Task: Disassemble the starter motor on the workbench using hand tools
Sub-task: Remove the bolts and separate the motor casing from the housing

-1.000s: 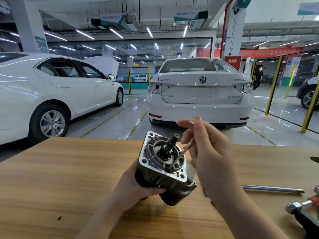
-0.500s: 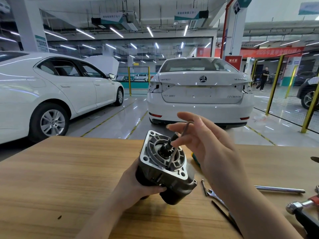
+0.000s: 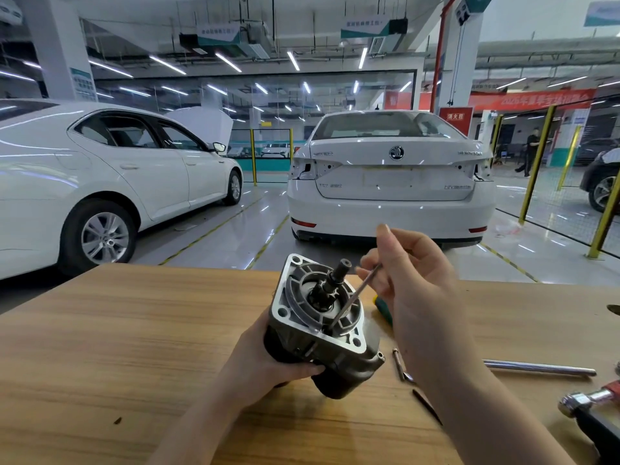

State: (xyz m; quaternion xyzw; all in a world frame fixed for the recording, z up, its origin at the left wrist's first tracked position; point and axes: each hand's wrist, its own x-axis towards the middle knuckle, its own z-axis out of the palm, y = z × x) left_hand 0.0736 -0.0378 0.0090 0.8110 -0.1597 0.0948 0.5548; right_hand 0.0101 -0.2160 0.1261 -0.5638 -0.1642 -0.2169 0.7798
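Workshop bay, white cars behind, wooden workbench (image 3: pixel 134 347) in front. Starter motor (image 3: pixel 339 354) is held tilted over the bench's middle, with its flange face and splined shaft (image 3: pixel 335 276) turned up toward the camera. The left hand (image 3: pixel 265 360) grips the dark body from below. The right hand (image 3: pixel 412 280), just right of the motor, pinches a slim steel tool (image 3: pixel 352 298) between thumb and fingertips. The tool's tip is set into the flange recess on the near side of the shaft. Hex key or long bolt: cannot tell. Judgement: working a fastener at the drive end, early in teardown. The next move calls for a seated tip, then turning or drawing straight along its axis. Right of the motor lie a green-handled screwdriver (image 3: pixel 382 310), a small key (image 3: pixel 399 364), a polished bar (image 3: pixel 536 368) and a chrome-headed tool (image 3: pixel 583 401). No parts tray or bin in view.
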